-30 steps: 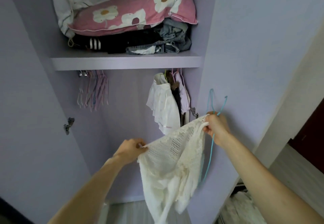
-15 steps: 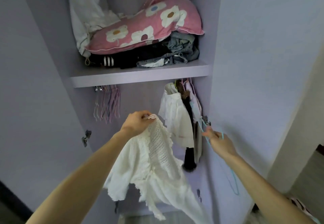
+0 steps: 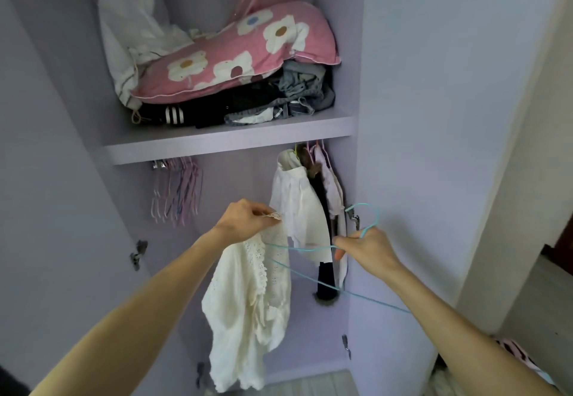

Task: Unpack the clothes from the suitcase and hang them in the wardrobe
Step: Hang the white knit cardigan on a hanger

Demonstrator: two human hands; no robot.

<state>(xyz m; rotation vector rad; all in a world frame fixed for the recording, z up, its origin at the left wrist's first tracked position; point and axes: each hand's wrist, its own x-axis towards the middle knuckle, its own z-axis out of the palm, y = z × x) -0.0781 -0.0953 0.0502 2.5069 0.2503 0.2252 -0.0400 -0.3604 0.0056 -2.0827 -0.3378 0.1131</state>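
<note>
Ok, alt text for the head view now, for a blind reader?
The left hand pinches the lace edge of a cream knit top while the right hand holds a blue wire hanger whose end meets the garment, before an open lilac wardrobe. Clothes hang at right under the shelf, empty hangers at left.

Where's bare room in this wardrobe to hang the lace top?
Free: the gap under the lilac shelf, between the bunch of empty pastel hangers and the hung white shirt. Crowded: the shelf top, filled by the pink flowered pillow and folded dark clothes; only its front strip is bare.
</note>
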